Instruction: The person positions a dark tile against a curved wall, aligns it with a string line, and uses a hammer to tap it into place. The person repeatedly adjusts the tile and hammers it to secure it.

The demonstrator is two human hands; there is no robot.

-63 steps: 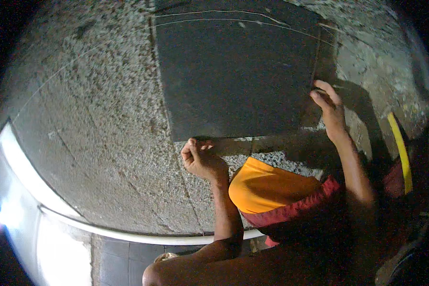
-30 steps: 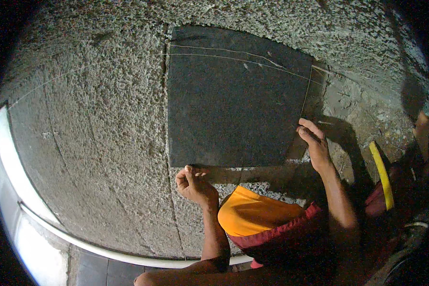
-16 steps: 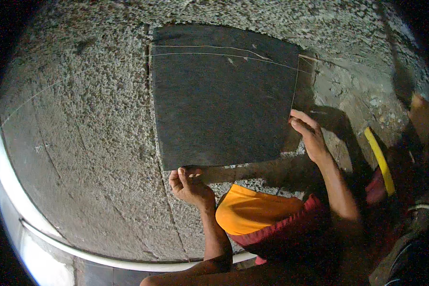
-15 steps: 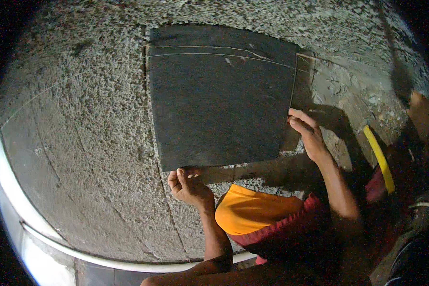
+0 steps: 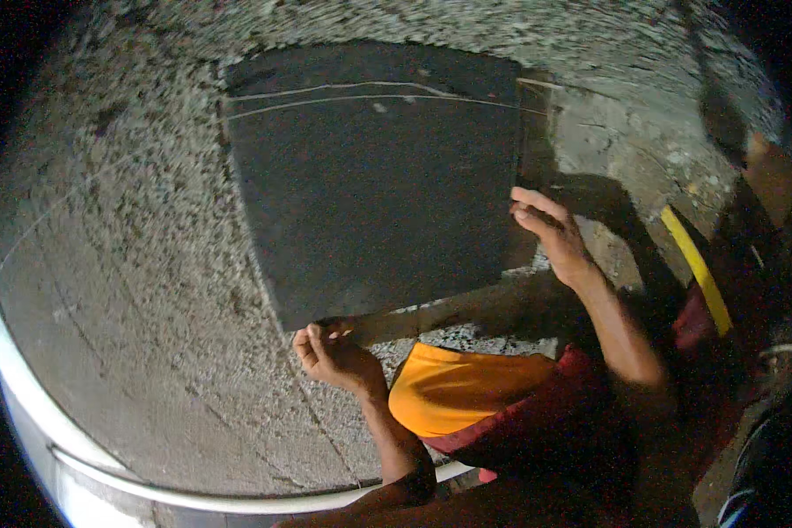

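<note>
A large dark grey square tile [image 5: 378, 194] lies against a rough, mortar-speckled grey surface [image 5: 167, 229]. My left hand [image 5: 339, 359] is closed at its lower left corner, with thumb and fingers pinched at the edge. At the tile's right edge, my right hand [image 5: 554, 233] has its fingertips and thumb pressed together on the rim. Two thin pale strings [image 5: 352, 86] run across the tile's upper part. What lies behind the tile is hidden.
Orange and maroon cloth [image 5: 466, 387] hangs between my forearms. A yellow strip [image 5: 697, 268] stands at the right, by dark shadow. Along the lower left curves a white edge [image 5: 229, 502]. Broken, paler mortar [image 5: 625, 132] shows right of the tile.
The view has turned a little, so the tile and both hands sit farther left in it. The tile's lower left corner appears lower. Both hands remain at the same edges.
</note>
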